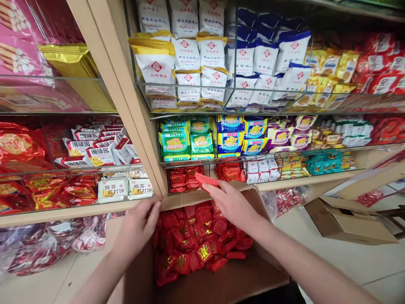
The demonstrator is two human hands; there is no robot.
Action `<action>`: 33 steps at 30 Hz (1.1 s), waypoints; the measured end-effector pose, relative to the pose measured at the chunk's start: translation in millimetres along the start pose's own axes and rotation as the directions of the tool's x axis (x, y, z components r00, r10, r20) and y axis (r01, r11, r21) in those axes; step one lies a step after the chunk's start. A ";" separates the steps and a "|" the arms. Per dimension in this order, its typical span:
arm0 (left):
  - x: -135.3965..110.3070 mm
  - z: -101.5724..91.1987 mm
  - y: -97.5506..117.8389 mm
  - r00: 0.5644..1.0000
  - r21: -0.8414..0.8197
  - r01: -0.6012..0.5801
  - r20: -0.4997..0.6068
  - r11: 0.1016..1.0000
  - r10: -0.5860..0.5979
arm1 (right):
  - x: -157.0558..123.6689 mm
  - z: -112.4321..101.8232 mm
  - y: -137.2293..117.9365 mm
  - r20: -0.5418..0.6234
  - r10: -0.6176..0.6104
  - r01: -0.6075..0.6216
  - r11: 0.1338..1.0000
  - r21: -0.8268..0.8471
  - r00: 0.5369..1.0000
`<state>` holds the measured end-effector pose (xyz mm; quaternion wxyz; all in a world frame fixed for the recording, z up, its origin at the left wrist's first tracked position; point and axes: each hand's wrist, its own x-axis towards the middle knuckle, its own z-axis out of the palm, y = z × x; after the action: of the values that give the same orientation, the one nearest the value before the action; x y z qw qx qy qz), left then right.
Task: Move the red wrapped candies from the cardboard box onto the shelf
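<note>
My right hand (229, 202) holds a small red snack packet (206, 180) in its fingertips, just in front of the lowest shelf bin of red packets (185, 178). My left hand (139, 223) rests with its fingers curled on the near-left rim of an open cardboard box (221, 283). Inside the box lies a heap of several red packets with gold print (198, 242). The box stands on the floor below the wooden shelf edge (82, 211).
Clear-fronted shelves (221, 95) hold rows of white, green, blue and red snack packs. A wooden upright (126, 97) divides the shelving. Plastic bags of sweets (41, 247) lie at the lower left. An empty cardboard box (348, 221) stands on the floor at right.
</note>
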<state>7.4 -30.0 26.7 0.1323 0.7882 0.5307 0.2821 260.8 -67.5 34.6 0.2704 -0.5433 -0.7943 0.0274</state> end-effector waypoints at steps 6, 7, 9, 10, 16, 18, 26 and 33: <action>22.6 14.5 -17.9 0.992 0.380 0.063 0.076 0.923 -0.099 | 71.5 46.3 42.8 0.402 0.187 -0.099 0.968 -0.230 0.896; 20.9 17.8 -17.6 0.994 0.426 0.050 0.065 0.903 -0.086 | 78.3 56.2 47.7 0.411 0.223 -0.120 0.958 -0.261 0.884; 17.2 21.6 -16.6 0.998 0.463 0.029 0.043 0.886 -0.055 | 88.4 71.8 55.2 0.414 0.273 -0.148 0.939 -0.310 0.868; 15.8 22.4 -16.3 0.998 0.468 0.027 0.033 0.883 -0.048 | 92.2 77.4 57.7 0.412 0.300 -0.164 0.928 -0.335 0.861; 13.6 23.8 -20.4 0.999 0.460 0.022 0.019 0.888 -0.035 | 111.3 93.0 62.5 0.401 0.397 -0.211 0.876 -0.433 0.826; 13.6 22.4 -23.2 0.998 0.452 0.028 0.040 0.891 -0.051 | 116.9 96.1 63.6 0.416 0.405 -0.208 0.873 -0.442 0.814; 65.1 44.6 -3.5 0.790 0.126 -0.376 0.561 0.918 0.247 | 125.3 103.1 65.5 0.414 0.421 -0.197 0.853 -0.483 0.807; 139.9 119.1 10.0 0.762 0.311 -0.282 0.647 0.907 0.015 | 127.6 103.0 64.1 0.398 0.424 -0.181 0.835 -0.519 0.813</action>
<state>123.5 104.3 -21.6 0.1191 0.8869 0.4349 -0.1003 234.2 96.5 -23.8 -0.0877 -0.6881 -0.7199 0.0226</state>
